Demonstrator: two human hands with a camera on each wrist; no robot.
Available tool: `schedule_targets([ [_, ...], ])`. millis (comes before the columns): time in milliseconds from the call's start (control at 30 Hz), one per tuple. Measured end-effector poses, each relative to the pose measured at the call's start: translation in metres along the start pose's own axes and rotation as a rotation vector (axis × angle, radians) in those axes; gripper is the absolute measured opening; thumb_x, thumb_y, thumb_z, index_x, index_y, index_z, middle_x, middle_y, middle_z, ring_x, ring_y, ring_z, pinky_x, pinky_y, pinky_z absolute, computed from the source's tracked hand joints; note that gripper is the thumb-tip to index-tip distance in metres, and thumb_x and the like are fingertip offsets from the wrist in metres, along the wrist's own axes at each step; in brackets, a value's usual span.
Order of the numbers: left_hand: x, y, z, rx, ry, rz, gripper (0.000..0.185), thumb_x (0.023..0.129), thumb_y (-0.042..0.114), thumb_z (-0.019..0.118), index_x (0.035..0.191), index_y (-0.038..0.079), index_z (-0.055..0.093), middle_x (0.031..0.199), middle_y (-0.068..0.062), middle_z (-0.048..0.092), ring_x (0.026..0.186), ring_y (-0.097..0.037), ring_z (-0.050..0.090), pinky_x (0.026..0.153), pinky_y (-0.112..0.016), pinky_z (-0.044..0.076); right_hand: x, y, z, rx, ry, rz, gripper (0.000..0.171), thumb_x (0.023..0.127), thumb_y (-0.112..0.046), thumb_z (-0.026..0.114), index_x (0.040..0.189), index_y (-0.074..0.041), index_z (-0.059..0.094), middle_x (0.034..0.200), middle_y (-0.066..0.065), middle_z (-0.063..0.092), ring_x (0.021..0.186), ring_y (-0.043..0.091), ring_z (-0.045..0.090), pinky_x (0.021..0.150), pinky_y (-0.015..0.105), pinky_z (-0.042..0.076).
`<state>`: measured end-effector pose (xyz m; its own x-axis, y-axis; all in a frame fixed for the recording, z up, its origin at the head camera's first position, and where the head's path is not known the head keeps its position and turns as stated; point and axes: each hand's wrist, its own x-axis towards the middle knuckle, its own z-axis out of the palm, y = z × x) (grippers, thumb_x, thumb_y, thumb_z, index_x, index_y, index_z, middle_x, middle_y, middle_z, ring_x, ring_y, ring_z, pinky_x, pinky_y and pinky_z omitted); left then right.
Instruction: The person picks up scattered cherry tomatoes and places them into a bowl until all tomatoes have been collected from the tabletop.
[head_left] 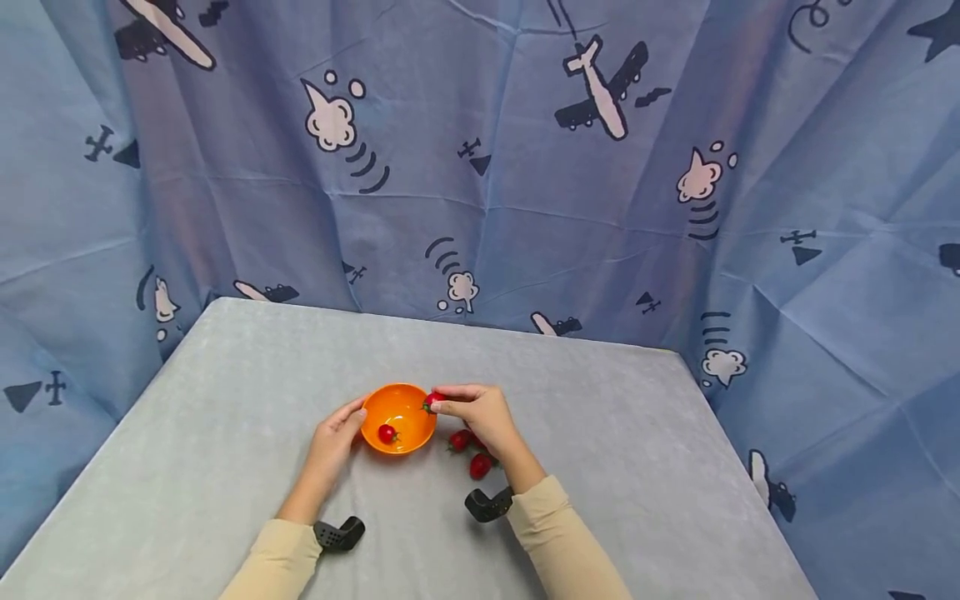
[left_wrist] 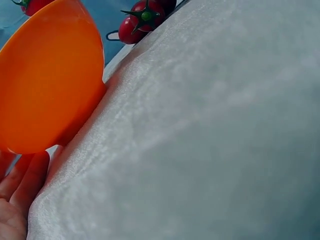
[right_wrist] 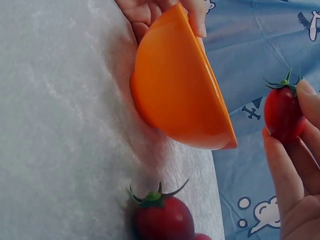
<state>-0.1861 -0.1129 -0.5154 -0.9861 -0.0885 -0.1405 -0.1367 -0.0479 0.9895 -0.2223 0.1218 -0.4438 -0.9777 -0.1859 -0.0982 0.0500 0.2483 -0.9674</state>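
Note:
An orange bowl stands on the grey table with one cherry tomato inside. My left hand holds the bowl's left rim, thumb on the edge and fingers against the outer wall. My right hand pinches a red cherry tomato by the bowl's right rim; in the right wrist view this tomato hangs in my fingertips beside the bowl. Two more tomatoes lie on the table under my right wrist.
A blue cloth printed with planes hangs behind and to both sides of the table. Black wrist mounts sit at my sleeves. The left wrist view shows the bowl's wall and tomatoes beyond it.

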Motion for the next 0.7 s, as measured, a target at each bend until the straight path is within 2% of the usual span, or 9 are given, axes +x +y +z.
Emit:
schedule_targets([
  [100,0.001,0.000,-0.001,0.024,0.013,0.007,0.044,0.104,0.025,0.052,0.142,0.004,0.053,0.148,-0.013,0.053,0.104,0.019,0.052,0.089,-0.001,0.042,0.001,-0.002,0.000,0.000,-0.005,-0.003,0.032,0.078,-0.024,0.085,0.107,-0.011,0.079,0.095,0.005,0.079,0.066,0.012,0.057,0.055,0.017,0.037],
  [167,0.004,0.002,-0.001,0.028,0.020,0.014,0.044,0.104,0.025,0.052,0.142,0.005,0.054,0.148,-0.012,0.053,0.109,0.015,0.053,0.090,-0.001,0.042,0.003,-0.004,0.000,-0.003,0.003,-0.010,0.033,0.078,-0.026,0.086,0.107,-0.012,0.079,0.093,0.005,0.078,0.060,0.016,0.046,0.050,0.019,0.028],
  [233,0.007,0.005,-0.001,0.026,0.019,0.017,0.044,0.103,0.026,0.052,0.142,0.006,0.054,0.148,-0.012,0.053,0.116,0.008,0.054,0.090,-0.002,0.043,0.005,-0.007,0.000,-0.006,0.015,-0.020,0.032,0.078,-0.026,0.085,0.107,-0.012,0.079,0.092,0.005,0.078,0.059,0.018,0.041,0.050,0.020,0.026],
  [333,0.009,0.007,0.001,0.005,0.008,0.008,0.044,0.103,0.027,0.053,0.142,0.006,0.054,0.148,-0.012,0.054,0.122,-0.001,0.055,0.090,-0.004,0.045,0.007,-0.010,-0.001,-0.014,0.016,-0.020,0.032,0.079,-0.025,0.085,0.107,-0.012,0.079,0.096,0.005,0.078,0.067,0.013,0.058,0.059,0.018,0.044],
  [400,0.009,0.007,0.002,0.001,-0.001,-0.002,0.044,0.103,0.026,0.053,0.143,0.006,0.054,0.147,-0.012,0.054,0.120,0.000,0.056,0.090,-0.004,0.045,0.007,-0.011,0.000,-0.015,0.011,-0.015,0.032,0.079,-0.024,0.085,0.107,-0.010,0.079,0.099,0.007,0.078,0.081,0.013,0.069,0.076,0.024,0.056],
  [467,0.008,0.006,0.003,-0.006,0.003,-0.004,0.043,0.103,0.024,0.053,0.142,0.005,0.055,0.147,-0.013,0.054,0.114,0.005,0.057,0.089,-0.004,0.045,0.006,-0.011,0.001,-0.019,0.001,-0.008,0.032,0.079,-0.024,0.084,0.108,-0.010,0.079,0.102,0.007,0.078,0.094,0.014,0.073,0.095,0.032,0.056],
  [533,0.007,0.004,0.003,-0.009,0.010,-0.004,0.043,0.103,0.023,0.053,0.141,0.005,0.055,0.146,-0.014,0.054,0.107,0.012,0.056,0.088,-0.004,0.045,0.005,-0.010,0.004,-0.014,-0.009,0.000,0.033,0.079,-0.023,0.085,0.108,-0.009,0.078,0.102,0.008,0.078,0.097,0.016,0.073,0.099,0.036,0.054],
  [600,0.005,0.002,0.003,-0.014,0.015,-0.003,0.042,0.103,0.022,0.053,0.141,0.004,0.055,0.146,-0.015,0.054,0.104,0.015,0.055,0.088,-0.004,0.046,0.003,-0.009,0.007,-0.018,-0.015,-0.001,0.033,0.079,-0.025,0.085,0.108,-0.008,0.078,0.102,0.008,0.078,0.097,0.015,0.072,0.098,0.037,0.055],
  [700,0.003,-0.001,0.002,-0.012,0.019,-0.010,0.042,0.103,0.022,0.053,0.141,0.004,0.055,0.146,-0.013,0.055,0.106,0.014,0.055,0.088,-0.004,0.045,0.002,-0.006,0.012,-0.023,-0.020,0.002,0.033,0.079,-0.024,0.085,0.107,-0.008,0.078,0.102,0.008,0.078,0.098,0.015,0.072,0.096,0.034,0.056],
])
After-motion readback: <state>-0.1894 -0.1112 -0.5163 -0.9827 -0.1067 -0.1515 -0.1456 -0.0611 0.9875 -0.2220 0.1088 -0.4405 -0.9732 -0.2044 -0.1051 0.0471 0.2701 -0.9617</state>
